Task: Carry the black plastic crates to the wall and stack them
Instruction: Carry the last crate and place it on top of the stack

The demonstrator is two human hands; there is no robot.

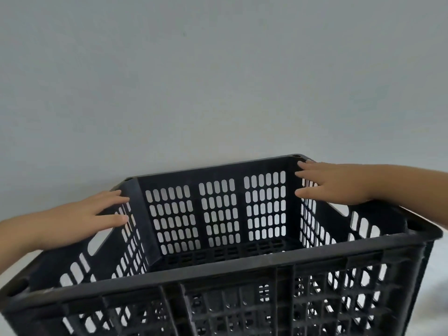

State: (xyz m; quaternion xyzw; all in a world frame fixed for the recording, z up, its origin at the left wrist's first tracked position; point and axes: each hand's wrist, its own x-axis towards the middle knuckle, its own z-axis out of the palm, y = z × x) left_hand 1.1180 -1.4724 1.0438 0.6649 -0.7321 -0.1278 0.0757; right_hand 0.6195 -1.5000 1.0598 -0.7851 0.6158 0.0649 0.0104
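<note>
A black plastic crate (218, 275) with slotted walls fills the lower half of the head view, close in front of me, its far side near the pale wall (218, 81). It is empty inside and sits slightly skewed. My left hand (80, 219) lies on the top of its left side wall, fingers straight and spread over the rim. On the right side wall, near the far corner, rests my right hand (334, 183), fingers also straight and apart. Neither hand curls around the rim. More black lattice shows through the near wall; whether it is another crate I cannot tell.
The plain grey-white wall takes up the whole upper half of the view. A strip of pale floor (438, 275) shows at the lower right, beside the crate.
</note>
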